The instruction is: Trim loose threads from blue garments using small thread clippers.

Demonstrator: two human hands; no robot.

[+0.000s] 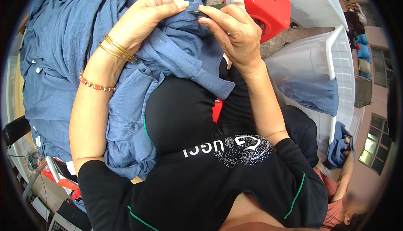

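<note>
A large heap of blue knit garments [71, 54] lies over my lap and to my left. My left hand [157, 10] is closed at the far edge of it, pinching a piece of blue garment [178, 48] between thumb and fingertips. Just to the right, my right hand [237, 31] grips a small tool with a thin dark metal tip [194, 12], which looks like thread snips. That tip rests at the cloth, close to my left thumb. Most of the tool is hidden inside my fingers.
Beyond my right hand stands a red plastic stool [270, 8]. Translucent plastic bins [294, 63] are on the right, one with blue cloth [312, 94] over its rim. Another person [336, 201] at lower right handles blue cloth. A laptop-like grey device [63, 222] sits at lower left.
</note>
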